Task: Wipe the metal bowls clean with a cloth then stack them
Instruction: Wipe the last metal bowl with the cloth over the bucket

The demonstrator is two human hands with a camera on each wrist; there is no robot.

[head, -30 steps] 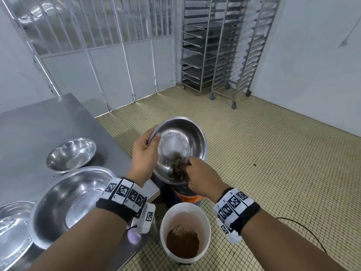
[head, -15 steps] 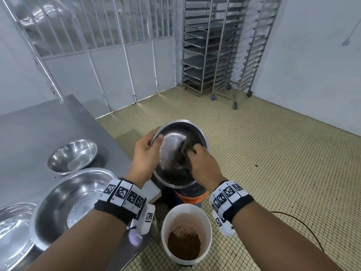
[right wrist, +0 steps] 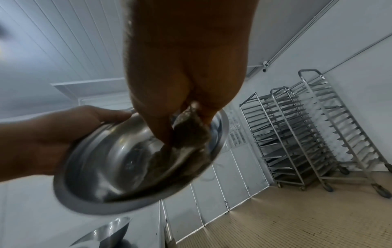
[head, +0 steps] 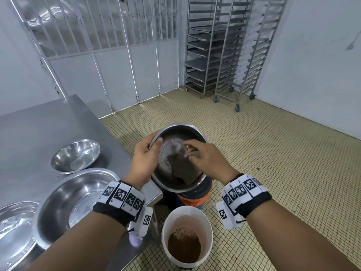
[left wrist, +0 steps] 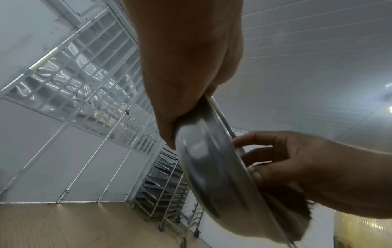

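Two hands work at one tilted bowl point(head: 176, 133) I hold over the floor: my left hand point(head: 143, 163) grips its rim, my right hand point(head: 209, 159) pinches the cloth point(head: 180, 169) inside. Three bowls point(head: 76, 155) sit on the table point(head: 39, 124) beyond.

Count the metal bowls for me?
4: one in the left hand, bowl; three on the table at. None stacked visibly.

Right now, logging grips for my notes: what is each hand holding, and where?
Left hand grips the metal bowl by its rim; right hand holds the cloth bunched inside it.
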